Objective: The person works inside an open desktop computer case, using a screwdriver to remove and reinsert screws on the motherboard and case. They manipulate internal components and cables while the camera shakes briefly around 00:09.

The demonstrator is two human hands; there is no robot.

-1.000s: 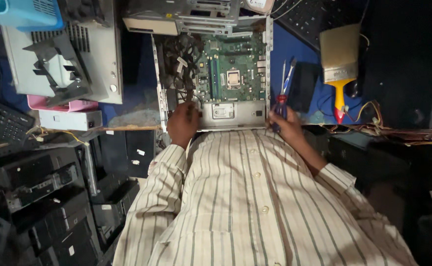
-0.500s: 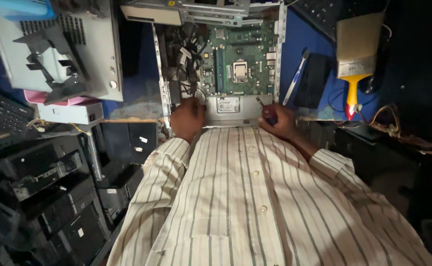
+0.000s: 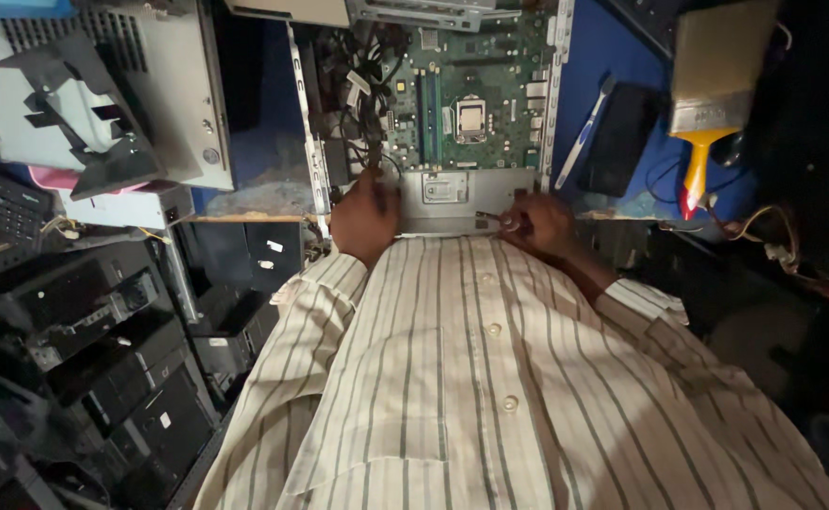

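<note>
An open computer case [image 3: 312, 142] lies on the blue-topped bench, with a green motherboard [image 3: 471, 104] inside and a grey metal bracket [image 3: 452, 194] along its near edge. My left hand [image 3: 365, 219] grips the case's near left corner, by a bundle of black cables [image 3: 362, 113]. My right hand [image 3: 539, 223] is curled around a screwdriver whose thin shaft [image 3: 490, 218] points left along the lower edge of the bracket. Most of the tool's handle is hidden in my fist. My striped shirt fills the lower half of the view.
A wide paintbrush with a yellow and red handle [image 3: 707, 123], a blue pen-like tool [image 3: 580, 137] and a flat black object [image 3: 615, 142] lie right of the case. A grey case [image 3: 102, 94] stands at left, stacked black computers [image 3: 102, 378] below, loose wires [image 3: 764, 236] at right.
My right hand has moved left from beside the case to the front of the grey bracket, with the screwdriver. My left hand stays at the case's near left corner. The view has closed in.
</note>
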